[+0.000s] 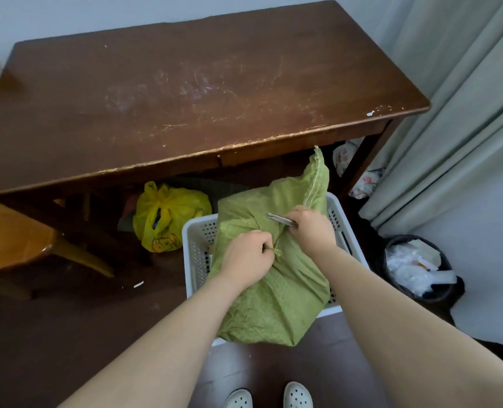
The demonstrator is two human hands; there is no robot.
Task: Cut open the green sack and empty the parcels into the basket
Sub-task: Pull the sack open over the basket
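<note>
Green woven sack (273, 293) sits in the white basket (195, 240), left hand (244, 257) pinching its knot (277, 252), right hand (312, 228) gripping a metal cutter (280, 219); recommend cutting beside the knot, edge turned away from the left hand.

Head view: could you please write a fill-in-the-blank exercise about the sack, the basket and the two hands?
1. The sack rests on a basket of ____ colour.
2. Of the left hand and the right hand, the knife is in the ____ one.
3. The left hand pinches a knot on the ____.
4. The bag under the table is ____.
Missing words: white; right; sack; yellow.
</note>
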